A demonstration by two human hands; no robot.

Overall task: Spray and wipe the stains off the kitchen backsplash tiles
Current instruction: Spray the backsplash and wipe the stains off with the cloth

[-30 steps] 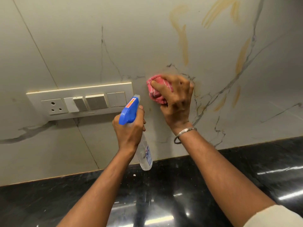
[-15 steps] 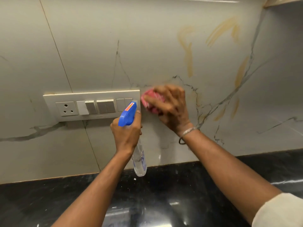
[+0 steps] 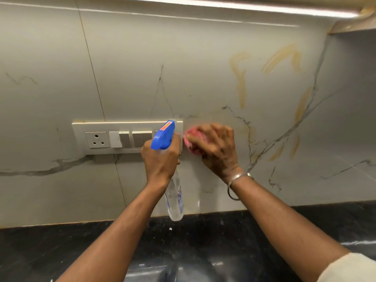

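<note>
My left hand (image 3: 160,157) grips the neck of a clear spray bottle (image 3: 176,200) with a blue trigger head (image 3: 163,136), held upright in front of the wall. My right hand (image 3: 215,149), blurred with motion, presses a bunched pink cloth (image 3: 190,142) against the marble-look backsplash tile (image 3: 193,64), just right of the switch plate. Yellow-brown stains run over the tile to the upper right: a long vertical streak (image 3: 241,84), a curved smear (image 3: 282,55) and shorter streaks (image 3: 303,102) further right.
A cream switch plate (image 3: 101,137) with a socket and several switches sits on the wall at left, partly behind the bottle head. A black glossy countertop (image 3: 50,253) runs along the bottom. A lit strip (image 3: 244,6) and a shelf edge (image 3: 354,27) lie above.
My right hand has slid the pink cloth left and slightly down along the tile toward the switch plate. My left hand keeps its hold on the bottle. The camera has tilted upward.
</note>
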